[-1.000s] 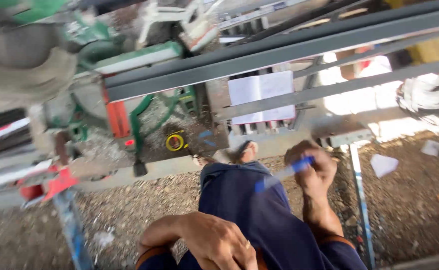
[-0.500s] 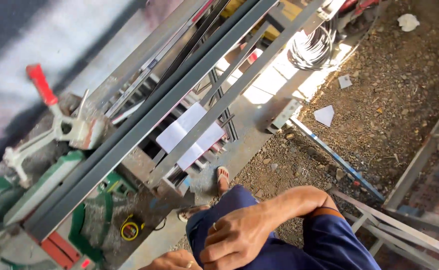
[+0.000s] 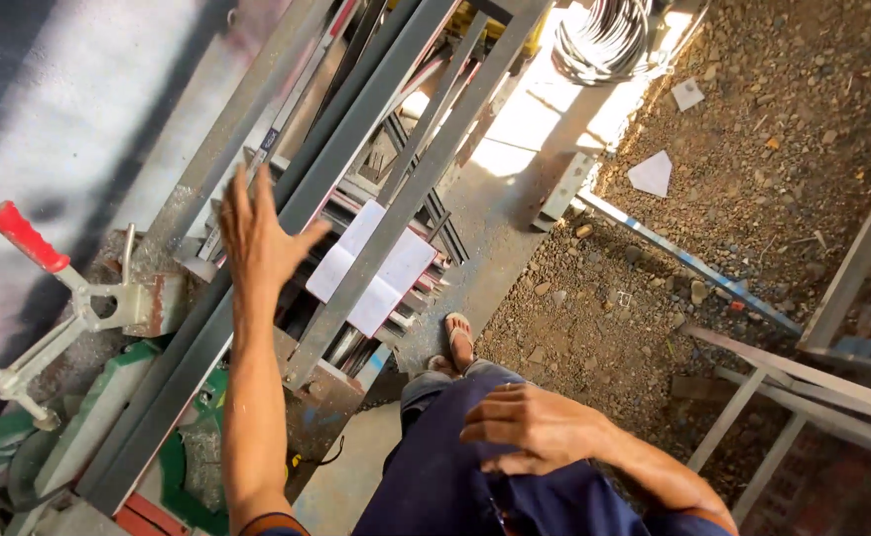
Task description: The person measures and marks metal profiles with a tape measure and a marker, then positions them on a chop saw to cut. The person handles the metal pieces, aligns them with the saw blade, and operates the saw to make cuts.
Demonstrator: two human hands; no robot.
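Grey steel is what my left hand (image 3: 257, 238) is reaching for: the long metal bars (image 3: 376, 149) that lie side by side across the green saw (image 3: 108, 417) and run away from me towards the sunlit patch of floor. My left hand is wide open, fingers spread and thumb out to the side, holding nothing; the palm hovers over the nearest bar, and I cannot tell whether it is touching yet. To take hold well, I judge I should bring the palm flat down on the top face and wrap the fingers over the far edge, not pinch the cut ends, which look sharp. A bar this long would swing, so a grip near its balance would serve better than one at the tip, and I should keep clear of the saw's red handle (image 3: 27, 236).

A white sheet of paper (image 3: 371, 268) lies on the bars just beyond my fingers, partly under one of them; sliding a bar carelessly could drag it off.

My left arm is stretched nearly straight forward from the bottom of the view, wrist level. My right hand (image 3: 535, 427) rests on my thigh over the dark blue trousers (image 3: 455, 486), fingers loosely curled and empty. My sandalled foot (image 3: 458, 337) stands on the concrete beside the gravel ground (image 3: 733, 179).
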